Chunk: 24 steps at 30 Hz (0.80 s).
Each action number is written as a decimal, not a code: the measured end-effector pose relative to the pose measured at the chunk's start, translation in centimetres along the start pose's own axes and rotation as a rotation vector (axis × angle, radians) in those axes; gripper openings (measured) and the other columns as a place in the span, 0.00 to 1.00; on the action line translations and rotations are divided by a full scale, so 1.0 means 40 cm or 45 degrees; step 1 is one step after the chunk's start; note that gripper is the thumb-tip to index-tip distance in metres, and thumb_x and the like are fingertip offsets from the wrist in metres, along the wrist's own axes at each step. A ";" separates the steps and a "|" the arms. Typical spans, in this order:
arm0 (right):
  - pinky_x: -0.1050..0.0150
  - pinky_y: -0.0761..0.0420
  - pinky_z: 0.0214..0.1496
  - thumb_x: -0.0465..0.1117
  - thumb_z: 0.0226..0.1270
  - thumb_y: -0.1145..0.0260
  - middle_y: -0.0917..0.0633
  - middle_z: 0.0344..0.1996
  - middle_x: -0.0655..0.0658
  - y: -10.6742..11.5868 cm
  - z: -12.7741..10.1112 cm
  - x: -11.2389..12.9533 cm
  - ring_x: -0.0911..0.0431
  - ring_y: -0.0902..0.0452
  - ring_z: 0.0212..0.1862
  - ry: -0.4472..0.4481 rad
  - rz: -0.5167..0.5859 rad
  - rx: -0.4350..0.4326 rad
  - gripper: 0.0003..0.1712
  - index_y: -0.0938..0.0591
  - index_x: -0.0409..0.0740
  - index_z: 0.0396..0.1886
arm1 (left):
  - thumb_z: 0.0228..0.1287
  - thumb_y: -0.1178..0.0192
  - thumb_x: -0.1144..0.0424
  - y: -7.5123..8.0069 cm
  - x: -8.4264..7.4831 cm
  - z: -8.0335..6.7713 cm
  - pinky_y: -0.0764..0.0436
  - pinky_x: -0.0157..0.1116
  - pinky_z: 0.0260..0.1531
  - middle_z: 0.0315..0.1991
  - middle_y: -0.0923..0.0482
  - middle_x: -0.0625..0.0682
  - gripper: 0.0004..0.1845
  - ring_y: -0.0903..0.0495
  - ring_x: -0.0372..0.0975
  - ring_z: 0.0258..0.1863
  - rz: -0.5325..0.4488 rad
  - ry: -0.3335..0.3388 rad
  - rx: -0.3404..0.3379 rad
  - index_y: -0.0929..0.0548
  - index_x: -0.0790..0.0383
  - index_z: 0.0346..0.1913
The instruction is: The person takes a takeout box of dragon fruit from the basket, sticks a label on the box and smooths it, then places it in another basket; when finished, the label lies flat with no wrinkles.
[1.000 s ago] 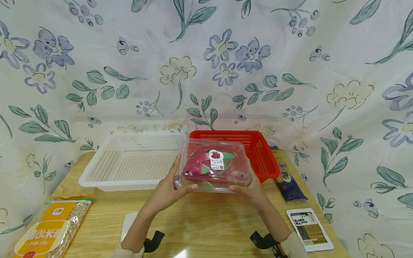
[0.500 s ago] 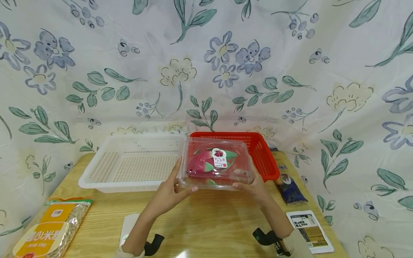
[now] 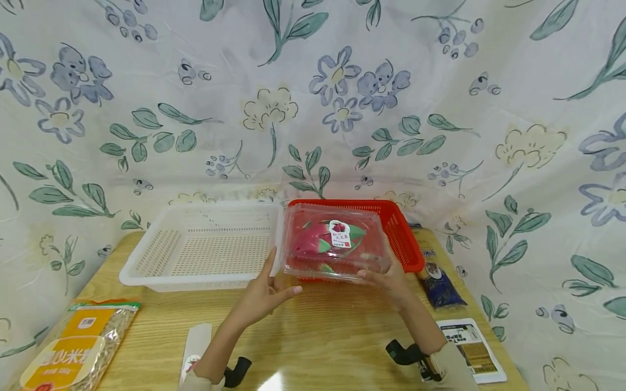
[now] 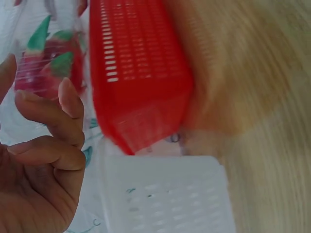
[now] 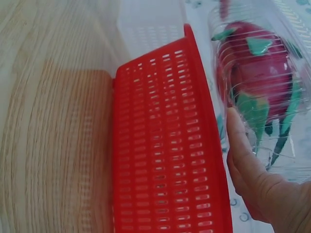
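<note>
Wooden surface (image 3: 313,326), backed by a floral cloth.
White basket (image 3: 205,247) sits just left of the red basket (image 3: 398,233), rims side by side.
Clear clamshell box (image 3: 335,244) with a dragon fruit (image 3: 315,243) inside is held above the near rim of the red basket, partly over its front edge; white label on the lid.
Right hand (image 3: 386,282): grip on the box's near right corner, thumb along the edge, fingers under the base. The right wrist view shows the thumb (image 5: 243,145) pressed flat against the clear wall.
Left hand (image 3: 264,296): grip relaxed and open, thumb up beside the box's left edge, fingers loosely bent; contact with the box cannot be told from either view.
Right of the red basket: dark packet (image 3: 437,282); nearer, a white card (image 3: 471,350).
Far left of the white basket: orange-labelled bag (image 3: 73,347).
</note>
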State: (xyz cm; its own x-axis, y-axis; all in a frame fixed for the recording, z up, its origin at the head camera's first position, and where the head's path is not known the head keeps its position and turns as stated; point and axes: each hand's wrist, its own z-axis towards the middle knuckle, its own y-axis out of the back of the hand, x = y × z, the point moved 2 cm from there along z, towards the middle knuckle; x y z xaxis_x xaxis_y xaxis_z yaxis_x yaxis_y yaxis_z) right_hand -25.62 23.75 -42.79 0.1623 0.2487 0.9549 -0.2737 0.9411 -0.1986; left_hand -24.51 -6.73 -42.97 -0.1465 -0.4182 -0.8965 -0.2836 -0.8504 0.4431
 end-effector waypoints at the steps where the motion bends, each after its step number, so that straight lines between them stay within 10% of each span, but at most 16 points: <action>1: 0.50 0.15 0.45 0.27 0.64 0.34 0.25 0.59 0.38 0.002 0.001 0.000 0.50 0.16 0.53 -0.002 0.000 -0.003 0.60 0.59 0.66 0.81 | 0.59 0.29 0.47 -0.005 0.007 0.005 0.33 0.31 0.15 0.18 0.29 0.49 0.61 0.35 0.34 0.14 -0.008 -0.001 0.003 0.66 0.45 0.80; 9: 0.53 0.16 0.48 0.26 0.66 0.37 0.27 0.62 0.41 0.016 0.007 0.012 0.52 0.17 0.54 -0.013 -0.035 -0.041 0.54 0.54 0.63 0.80 | 0.62 0.33 0.45 -0.047 0.038 0.048 0.42 0.31 0.14 0.13 0.39 0.46 0.58 0.43 0.35 0.13 -0.032 0.011 -0.104 0.65 0.54 0.80; 13: 0.54 0.16 0.49 0.26 0.66 0.36 0.25 0.60 0.47 0.022 0.013 0.015 0.53 0.18 0.55 -0.012 -0.018 -0.030 0.53 0.53 0.61 0.80 | 0.63 0.34 0.46 -0.065 0.045 0.066 0.23 0.38 0.24 0.41 0.18 0.57 0.54 0.24 0.43 0.28 -0.035 -0.056 -0.169 0.60 0.51 0.80; 16: 0.54 0.16 0.50 0.26 0.66 0.37 0.26 0.60 0.46 0.027 0.019 0.015 0.53 0.18 0.55 -0.022 -0.005 -0.021 0.54 0.55 0.63 0.80 | 0.64 0.33 0.50 -0.081 0.054 0.083 0.17 0.53 0.38 0.68 0.30 0.59 0.51 0.19 0.55 0.42 -0.107 -0.133 -0.177 0.58 0.44 0.80; 24: 0.51 0.16 0.47 0.27 0.68 0.38 0.28 0.58 0.42 0.030 0.036 0.012 0.51 0.17 0.53 -0.043 0.015 -0.012 0.55 0.58 0.68 0.80 | 0.62 0.32 0.46 -0.108 0.072 0.114 0.27 0.58 0.60 0.69 0.29 0.55 0.53 0.25 0.53 0.63 -0.133 -0.129 -0.263 0.58 0.41 0.79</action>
State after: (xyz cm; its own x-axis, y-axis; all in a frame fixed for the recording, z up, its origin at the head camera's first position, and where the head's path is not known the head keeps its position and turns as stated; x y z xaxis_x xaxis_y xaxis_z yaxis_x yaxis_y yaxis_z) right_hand -27.23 24.69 -42.25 0.1267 0.2523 0.9593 -0.2665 0.9402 -0.2121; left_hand -28.02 -2.80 -47.46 -0.2238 -0.2992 -0.9276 -0.1044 -0.9389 0.3281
